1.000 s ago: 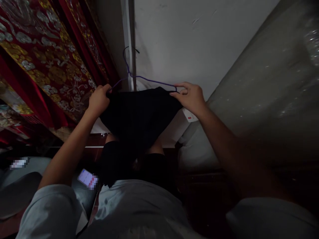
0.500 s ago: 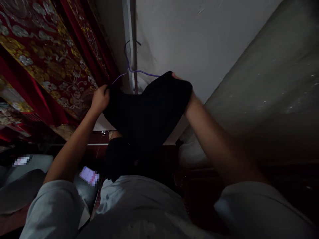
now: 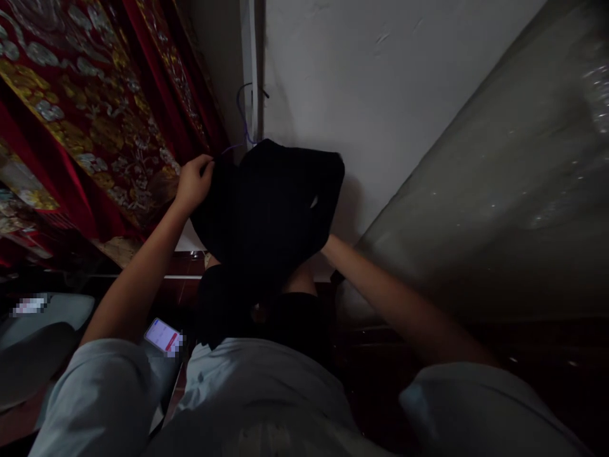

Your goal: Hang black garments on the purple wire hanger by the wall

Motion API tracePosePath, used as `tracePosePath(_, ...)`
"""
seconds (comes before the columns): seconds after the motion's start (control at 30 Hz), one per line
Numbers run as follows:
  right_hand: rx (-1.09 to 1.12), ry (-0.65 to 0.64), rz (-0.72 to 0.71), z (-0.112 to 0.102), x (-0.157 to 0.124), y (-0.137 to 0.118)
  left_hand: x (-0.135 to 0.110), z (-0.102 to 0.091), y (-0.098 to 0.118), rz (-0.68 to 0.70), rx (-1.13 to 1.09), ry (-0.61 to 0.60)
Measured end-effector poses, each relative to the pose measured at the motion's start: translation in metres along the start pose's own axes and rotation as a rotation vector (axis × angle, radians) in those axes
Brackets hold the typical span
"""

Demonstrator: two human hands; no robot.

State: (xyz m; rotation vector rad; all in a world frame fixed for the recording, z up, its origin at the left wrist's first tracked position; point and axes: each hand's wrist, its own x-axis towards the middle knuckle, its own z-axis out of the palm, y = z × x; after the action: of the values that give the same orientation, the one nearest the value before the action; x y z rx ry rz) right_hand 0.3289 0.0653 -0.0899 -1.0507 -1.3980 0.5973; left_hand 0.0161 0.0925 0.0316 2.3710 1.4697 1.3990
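A black garment [image 3: 271,209] hangs over a thin purple wire hanger [image 3: 244,120] in front of the white wall. My left hand [image 3: 193,182] is closed in a pinch on the garment's left edge, right where the hanger's left arm shows. My right forearm reaches under the cloth from the right, and my right hand is hidden inside or behind the garment. Only the hanger's hook and a short piece of its left arm show.
A red and gold patterned hanging [image 3: 85,108] fills the left. A white pipe [image 3: 249,70] runs up the wall corner. A grey plastic-covered surface [image 3: 499,190] slopes at the right. A lit phone [image 3: 164,336] lies low at the left beside grey cushions [image 3: 42,336].
The right hand left the hanger's right end and went under the black garment, out of sight. The cloth now covers most of the hanger. The left hand kept its grip.
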Motion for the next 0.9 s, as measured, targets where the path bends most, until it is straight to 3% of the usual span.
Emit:
tracePosePath(0.13, 0.181, -0.107, 0.139, -0.043, 0.004, 0.006, -0.011, -0.006, -0.004, -0.014, 0.022, -0.019)
tracePosePath(0.23, 0.365, -0.079, 0.172, -0.067, 0.021, -0.007, -0.011, -0.005, -0.007, -0.06, 0.014, -0.043)
tracePosePath(0.4, 0.333, 0.035, 0.028, -0.062, 0.046, -0.043, 0.0, 0.001, 0.002, -0.1, -0.089, -0.025)
tracePosePath(0.5, 0.28, 0.057, -0.048, -0.059, 0.052, -0.061, 0.01, 0.003, 0.017, -0.083, -0.158, -0.084)
tracePosePath(0.63, 0.34, 0.035, 0.036, -0.061, 0.046, -0.078, 0.022, 0.009, 0.029, -0.08, -0.136, -0.122)
tracePosePath(0.73, 0.332, -0.136, 0.101, -0.058, 0.03, -0.088, 0.018, 0.01, 0.029, -0.055, -0.085, -0.156)
tracePosePath(0.9, 0.151, -0.727, 0.139, -0.064, 0.004, -0.093, -0.015, -0.008, 0.027, 0.15, -0.021, -0.327)
